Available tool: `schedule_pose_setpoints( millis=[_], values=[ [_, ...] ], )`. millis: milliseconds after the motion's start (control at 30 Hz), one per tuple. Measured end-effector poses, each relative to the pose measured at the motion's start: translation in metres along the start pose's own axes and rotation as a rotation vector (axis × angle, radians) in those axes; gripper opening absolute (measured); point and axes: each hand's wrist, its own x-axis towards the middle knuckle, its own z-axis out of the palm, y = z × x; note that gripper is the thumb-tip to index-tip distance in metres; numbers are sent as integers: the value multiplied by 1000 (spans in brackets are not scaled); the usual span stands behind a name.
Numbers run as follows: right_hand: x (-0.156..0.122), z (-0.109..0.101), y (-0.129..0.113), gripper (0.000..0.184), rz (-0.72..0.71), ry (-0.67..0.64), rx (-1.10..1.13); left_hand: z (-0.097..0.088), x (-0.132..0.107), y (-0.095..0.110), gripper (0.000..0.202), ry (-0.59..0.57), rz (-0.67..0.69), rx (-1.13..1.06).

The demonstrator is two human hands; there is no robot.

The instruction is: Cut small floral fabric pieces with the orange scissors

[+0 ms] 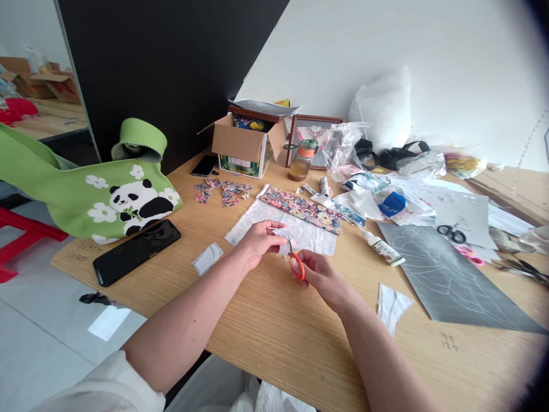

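A person's right hand [315, 272] grips orange-handled scissors [299, 266], blades at a small white piece [282, 240] pinched in the left hand [258, 243]. Both hands work above a wooden table [257, 303], near folded floral fabric [302, 209].

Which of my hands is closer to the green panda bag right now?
Left. Your left hand, pinching a white piece, is to the right of the green panda bag, not touching it; your right hand, holding orange-handled scissors, is farther right.
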Motion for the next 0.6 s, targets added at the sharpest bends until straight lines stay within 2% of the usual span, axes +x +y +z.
schedule_pose_setpoints(
  millis=[600],
  values=[
    [0,-1,2,50,-4,16,-21,-4,1,-3,40,-20,28,9]
  ],
)
